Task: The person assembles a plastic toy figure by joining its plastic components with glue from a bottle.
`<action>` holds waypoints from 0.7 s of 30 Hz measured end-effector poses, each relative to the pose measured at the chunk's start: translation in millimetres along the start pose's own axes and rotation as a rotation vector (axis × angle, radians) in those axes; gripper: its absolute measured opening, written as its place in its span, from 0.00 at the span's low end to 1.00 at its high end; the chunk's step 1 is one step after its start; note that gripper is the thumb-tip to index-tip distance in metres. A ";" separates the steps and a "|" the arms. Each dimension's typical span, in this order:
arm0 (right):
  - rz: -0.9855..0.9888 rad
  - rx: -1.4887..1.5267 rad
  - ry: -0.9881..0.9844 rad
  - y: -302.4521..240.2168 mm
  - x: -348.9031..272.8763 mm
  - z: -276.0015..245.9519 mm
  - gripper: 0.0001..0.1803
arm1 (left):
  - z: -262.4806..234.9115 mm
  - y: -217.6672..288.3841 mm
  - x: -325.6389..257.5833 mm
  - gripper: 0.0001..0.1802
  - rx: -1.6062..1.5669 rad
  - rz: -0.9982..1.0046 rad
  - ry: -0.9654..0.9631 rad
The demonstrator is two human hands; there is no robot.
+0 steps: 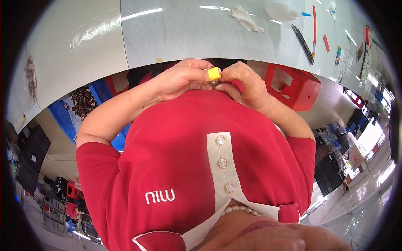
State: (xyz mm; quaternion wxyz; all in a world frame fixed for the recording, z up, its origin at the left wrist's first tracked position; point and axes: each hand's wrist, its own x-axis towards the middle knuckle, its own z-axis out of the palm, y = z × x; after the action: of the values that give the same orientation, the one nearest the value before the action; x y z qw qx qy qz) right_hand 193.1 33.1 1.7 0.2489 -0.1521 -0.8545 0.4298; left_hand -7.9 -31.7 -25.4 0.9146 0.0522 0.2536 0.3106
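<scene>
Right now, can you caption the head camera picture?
Left hand with yellow finger wrap beside right hand, near the table.

- Small, dark object (214, 82) with a pale, rounded detail: mostly covered by the fingertips; material and full outline cannot be determined.
- State: gripped at the fingertips between the left hand (187, 79) and right hand (248, 85).
- Position: off the tabletop (188, 39), near its edge, close to the torso.
- Orientation: cannot be determined.

bright light leaves white glare streaks across the glossy grey table (188, 37), while fisheye distortion curves the black-rimmed edges.
</scene>
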 end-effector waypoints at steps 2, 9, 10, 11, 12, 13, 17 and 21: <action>-0.022 -0.011 0.066 0.8 -2.0 1.9 0.24 | 2.5 1.2 -1.9 0.16 -0.017 0.084 0.009; 0.367 0.265 0.174 -4.0 -8.0 -4.1 0.25 | 11.4 3.9 -7.4 0.21 0.117 0.194 0.006; 0.367 0.262 0.186 -5.0 -8.6 -2.4 0.25 | 10.7 4.1 -6.7 0.21 0.125 0.186 0.002; 0.444 0.447 0.179 -6.2 -9.0 0.4 0.24 | 9.3 3.5 -5.7 0.21 0.161 0.198 -0.013; 0.516 0.638 0.167 -6.8 -9.6 2.3 0.24 | 8.6 3.1 -5.5 0.21 0.194 0.211 -0.023; 0.515 0.641 0.172 -9.3 -8.7 0.7 0.24 | 9.0 3.5 -5.6 0.21 0.198 0.207 -0.022; 0.721 0.883 0.090 -17.4 -4.2 -6.7 0.21 | 15.4 4.4 -7.4 0.23 0.199 0.182 -0.017; 0.783 0.921 0.031 -18.8 -0.5 -12.1 0.21 | 13.4 4.2 -8.5 0.24 0.234 0.158 -0.004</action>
State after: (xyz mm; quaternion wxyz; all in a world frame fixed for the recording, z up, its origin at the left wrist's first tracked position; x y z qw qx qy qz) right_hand 199.4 29.9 22.9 0.1248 -0.3383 -0.4573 0.8129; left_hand -9.3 -32.6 -9.1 0.8755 0.1789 0.2812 0.3499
